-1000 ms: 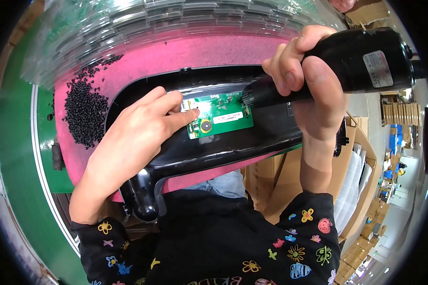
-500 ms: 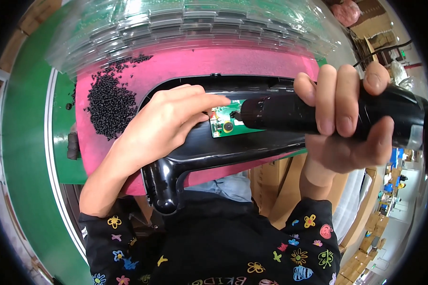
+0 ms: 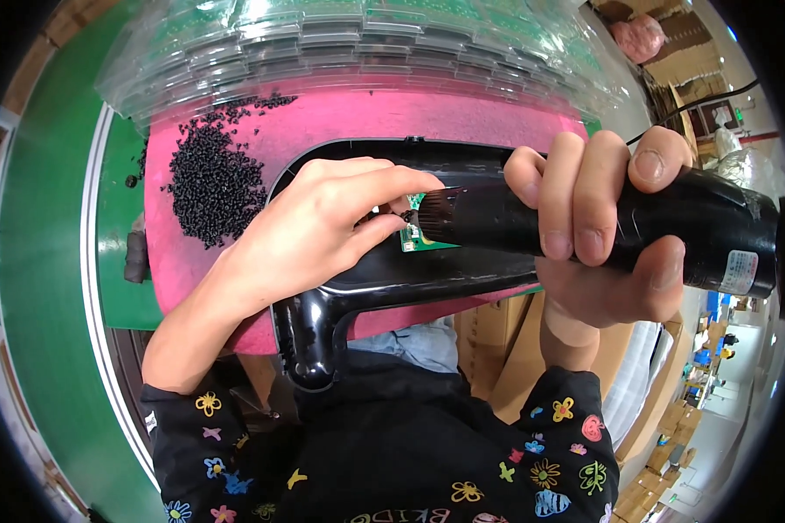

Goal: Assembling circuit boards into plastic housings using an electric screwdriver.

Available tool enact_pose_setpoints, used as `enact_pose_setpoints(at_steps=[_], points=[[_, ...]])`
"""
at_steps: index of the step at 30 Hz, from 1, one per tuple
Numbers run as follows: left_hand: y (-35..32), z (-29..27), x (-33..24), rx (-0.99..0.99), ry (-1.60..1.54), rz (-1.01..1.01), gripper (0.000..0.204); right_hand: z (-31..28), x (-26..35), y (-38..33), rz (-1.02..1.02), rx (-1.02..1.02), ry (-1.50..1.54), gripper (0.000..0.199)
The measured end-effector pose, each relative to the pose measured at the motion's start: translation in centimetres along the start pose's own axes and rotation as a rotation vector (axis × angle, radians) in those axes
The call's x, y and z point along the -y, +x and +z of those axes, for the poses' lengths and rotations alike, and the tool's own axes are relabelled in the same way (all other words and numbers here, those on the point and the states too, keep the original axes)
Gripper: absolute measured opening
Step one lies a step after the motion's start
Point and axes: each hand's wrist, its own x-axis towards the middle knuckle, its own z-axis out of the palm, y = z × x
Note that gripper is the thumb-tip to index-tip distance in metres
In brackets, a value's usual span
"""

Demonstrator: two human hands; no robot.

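My right hand [image 3: 602, 218] is wrapped around a black electric screwdriver [image 3: 488, 213], held nearly level, its narrow end toward the left. Just left of that end, the thumb and forefinger of my left hand [image 3: 310, 218] close in a pinch around a small dark piece at the driver's tip; I cannot make out whether it is a screw or the bit. Beneath lies a green circuit board [image 3: 423, 247], mostly covered by my fingers and the tool. It sits inside a long black plastic shell [image 3: 410, 295] with a rounded arm at its near left.
A pile of small black screws [image 3: 214, 187] lies left of the shell on a pink mat [image 3: 349, 118]. Stacked clear plastic trays [image 3: 366, 44] with green boards line the far side. Cardboard boxes [image 3: 488, 340] stand below the mat's near edge.
The screwdriver has moved left, its tip now at my left fingertips. More of the circuit board is covered. My left fingers have shifted right and closed together at the tip.
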Motion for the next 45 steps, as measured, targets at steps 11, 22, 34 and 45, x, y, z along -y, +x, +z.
enact_pose_setpoints(at_steps=[11, 22, 34, 45], points=[[-0.3, 0.5, 0.5, -0.031, 0.165, -0.016, 0.043, -0.9, -0.4, 0.1, 0.050, -0.116, 0.018, 0.035], [-0.5, 0.7, 0.9, -0.011, 0.159, -0.078, 0.038, -1.3, -2.2, 0.0, 0.138, -0.162, -0.152, 0.031], [-0.3, 0.5, 0.9, -0.021, 0.131, -0.075, 0.036, -1.7, -2.9, 1.5, 0.233, -0.013, -0.253, 0.030], [-0.3, 0.5, 0.8, -0.022, 0.133, -0.072, 0.036, -0.9, -3.2, 2.3, 0.251, -0.018, -0.304, 0.029]])
